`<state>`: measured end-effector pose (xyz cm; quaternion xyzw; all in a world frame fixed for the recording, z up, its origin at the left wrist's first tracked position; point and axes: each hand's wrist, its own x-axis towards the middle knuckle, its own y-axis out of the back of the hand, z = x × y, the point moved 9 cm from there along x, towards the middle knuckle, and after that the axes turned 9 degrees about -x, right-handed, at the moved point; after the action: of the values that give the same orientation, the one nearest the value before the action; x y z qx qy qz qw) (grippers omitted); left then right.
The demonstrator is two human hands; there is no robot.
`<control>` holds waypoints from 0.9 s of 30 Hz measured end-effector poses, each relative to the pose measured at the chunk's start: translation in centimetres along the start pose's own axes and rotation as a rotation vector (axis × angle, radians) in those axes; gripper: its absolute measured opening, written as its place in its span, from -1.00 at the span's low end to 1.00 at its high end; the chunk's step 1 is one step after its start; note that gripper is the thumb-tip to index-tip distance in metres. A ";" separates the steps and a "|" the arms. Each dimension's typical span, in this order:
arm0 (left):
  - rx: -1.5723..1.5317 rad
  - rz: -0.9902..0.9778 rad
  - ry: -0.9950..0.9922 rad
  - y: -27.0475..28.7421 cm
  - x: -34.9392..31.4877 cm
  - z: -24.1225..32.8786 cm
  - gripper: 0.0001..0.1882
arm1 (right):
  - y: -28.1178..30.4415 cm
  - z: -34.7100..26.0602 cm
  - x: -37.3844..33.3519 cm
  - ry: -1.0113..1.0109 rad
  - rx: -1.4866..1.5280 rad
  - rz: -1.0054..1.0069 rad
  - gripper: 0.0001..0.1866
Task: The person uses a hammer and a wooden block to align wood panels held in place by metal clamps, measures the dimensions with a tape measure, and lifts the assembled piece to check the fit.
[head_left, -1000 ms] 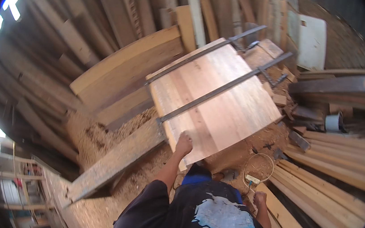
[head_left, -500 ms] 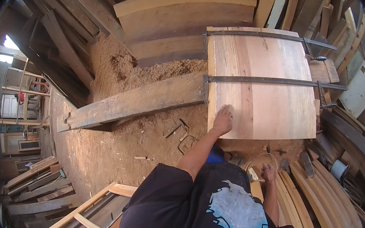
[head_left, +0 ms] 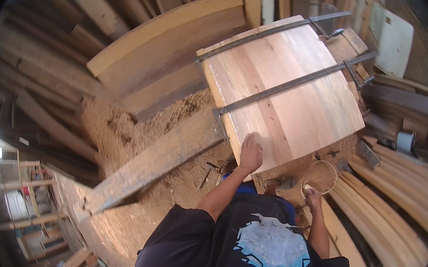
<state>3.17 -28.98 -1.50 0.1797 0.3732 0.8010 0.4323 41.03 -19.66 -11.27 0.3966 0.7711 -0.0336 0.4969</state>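
Observation:
My left hand [head_left: 251,154] lies on the near left corner of a wide wooden panel [head_left: 302,99], its fingers stretched over the surface. The panel is made of several boards side by side, pale and reddish. Two dark metal bar clamps, a far one [head_left: 256,36] and a nearer one [head_left: 285,89], span it. My right hand [head_left: 313,198] is low to the right of the panel, fingers curled in. A small pale thing shows at its fingertips, too blurred to name. Just beyond that hand is a thin, light-coloured round hoop or rim [head_left: 335,174].
A thick plank [head_left: 164,154] runs from the panel toward the lower left. Beside it is heaped sawdust [head_left: 114,127]. A curved wooden piece [head_left: 166,38] stands behind. Long curved boards [head_left: 390,206] are stacked at right. A hand tool [head_left: 206,174] lies on the floor.
The view has turned, so the panel and plank appear tilted. My left hand stays on the panel's corner. My right hand is now closer to the hoop's near edge.

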 end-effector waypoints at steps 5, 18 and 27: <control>-0.025 -0.118 -0.181 1.6 0.8 0.9 -0.84 | -0.2 7.4 -4.2 -0.137 0.282 0.255 -0.85; -0.268 -0.438 -0.715 6.5 4.1 -3.9 -0.83 | -28.0 18.8 -21.2 -0.451 0.426 0.360 -0.90; -0.112 -0.580 -0.786 6.3 2.5 -5.9 -0.86 | -34.5 19.2 -21.7 -0.373 0.583 0.527 -0.78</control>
<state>-5.31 -31.73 -0.75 0.3332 0.1728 0.5381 0.7547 37.13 -64.34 -15.49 0.6908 0.4987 -0.1933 0.4865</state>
